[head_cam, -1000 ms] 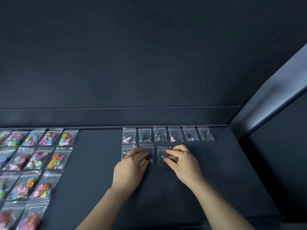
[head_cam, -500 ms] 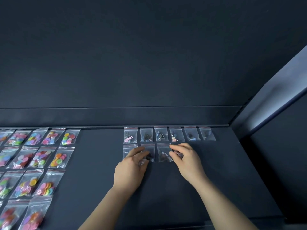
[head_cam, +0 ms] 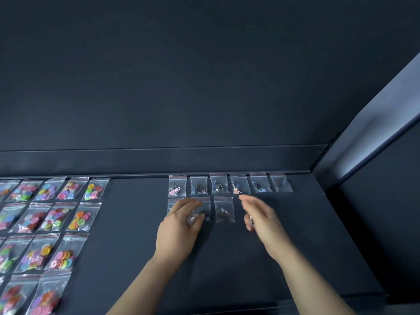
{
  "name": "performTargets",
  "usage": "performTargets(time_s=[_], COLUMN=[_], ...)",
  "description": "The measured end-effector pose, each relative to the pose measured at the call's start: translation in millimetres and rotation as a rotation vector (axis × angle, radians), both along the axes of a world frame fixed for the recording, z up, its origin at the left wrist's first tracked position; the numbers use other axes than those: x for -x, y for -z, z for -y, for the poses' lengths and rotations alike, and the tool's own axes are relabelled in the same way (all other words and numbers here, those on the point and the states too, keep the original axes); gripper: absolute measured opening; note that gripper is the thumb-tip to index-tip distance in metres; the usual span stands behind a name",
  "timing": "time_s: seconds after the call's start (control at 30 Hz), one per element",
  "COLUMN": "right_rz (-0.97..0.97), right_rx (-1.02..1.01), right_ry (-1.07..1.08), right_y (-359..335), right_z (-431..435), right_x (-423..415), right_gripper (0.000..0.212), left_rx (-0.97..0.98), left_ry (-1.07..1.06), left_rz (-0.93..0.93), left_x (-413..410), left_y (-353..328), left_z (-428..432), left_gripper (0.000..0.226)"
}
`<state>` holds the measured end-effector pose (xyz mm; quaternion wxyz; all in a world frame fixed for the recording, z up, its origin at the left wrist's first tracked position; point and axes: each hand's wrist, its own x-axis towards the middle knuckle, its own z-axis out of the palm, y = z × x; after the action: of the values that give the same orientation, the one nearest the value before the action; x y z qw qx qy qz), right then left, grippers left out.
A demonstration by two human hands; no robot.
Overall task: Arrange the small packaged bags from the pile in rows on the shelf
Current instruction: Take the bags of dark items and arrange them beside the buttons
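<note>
Head view: six small bags (head_cam: 229, 184) line the shelf (head_cam: 136, 223) back edge; three form a second row. Left hand (head_cam: 179, 226) pinches a bag (head_cam: 192, 218); right hand (head_cam: 261, 217), blurred, grip indeterminate.

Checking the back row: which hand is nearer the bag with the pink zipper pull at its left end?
Left hand, just below the bag; right hand sits farther right.

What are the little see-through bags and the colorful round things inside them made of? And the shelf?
The small bags look like thin clear plastic: glossy, see-through, with a red strip along the top. The colorful round pieces look like plastic buttons, smooth and bright, some with holes, though they are too small to be sure. The shelf looks like dark matte painted metal or board; I cannot tell which.
</note>
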<state>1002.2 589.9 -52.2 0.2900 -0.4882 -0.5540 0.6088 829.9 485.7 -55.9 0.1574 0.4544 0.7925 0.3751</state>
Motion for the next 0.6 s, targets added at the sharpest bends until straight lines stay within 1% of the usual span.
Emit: performTargets(time_s=[0.03, 0.07, 0.1, 0.17, 0.2, 0.23, 0.33, 0.4, 0.47, 0.53, 0.6], right_rz=[-0.194, -0.356, -0.455, -0.524, -0.532, -0.530, -0.511, -0.468, -0.407, -0.355, -0.326], right_rx=[0.163, 0.281, 0.342, 0.352, 0.331, 0.305, 0.234, 0.200, 0.206, 0.250, 0.286], right_ry=[0.037, 0.062, 0.072, 0.044, 0.028, 0.019, 0.041, 0.086, 0.089, 0.015, -0.020], right_y=[-5, -11, -14, -18, -20, -22, -22, -22, -23, -24, -23], right_z=[0, 0, 0, 1, 3, 5, 8, 6, 4, 4, 3], right_x=[-3, -6, -9, -13, -15, -15, -19, -24, -30, -36, -40], right_gripper=[0.028, 0.031, 0.032, 0.030, 0.028, 0.027, 0.023, 0.030, 0.036, 0.032, 0.022], left_rx=[-0.031, -0.038, -0.025, 0.020, 0.040, 0.047, 0.006, -0.001, 0.009, 0.013, 0.026], left_ry=[-0.006, 0.000, 0.023, 0.100, 0.145, 0.184, 0.226, 0.236, 0.249, 0.252, 0.262], left_rz=[0.090, 0.210, 0.342, 0.585, 0.655, 0.677, 0.674, 0.698, 0.737, 0.788, 0.799], left_x=[-4, -9, -15, -30, -38, -45, -55, -55, -55, -56, -57], left_y=[-5, -11, -16, -25, -27, -28, -28, -27, -27, -26, -25], left_z=[-2, -5, -9, -15, -17, -19, -23, -25, -24, -23, -23], left_gripper=[0.019, 0.014, 0.013, 0.016, 0.017, 0.018, 0.010, 0.012, 0.017, 0.018, 0.019])
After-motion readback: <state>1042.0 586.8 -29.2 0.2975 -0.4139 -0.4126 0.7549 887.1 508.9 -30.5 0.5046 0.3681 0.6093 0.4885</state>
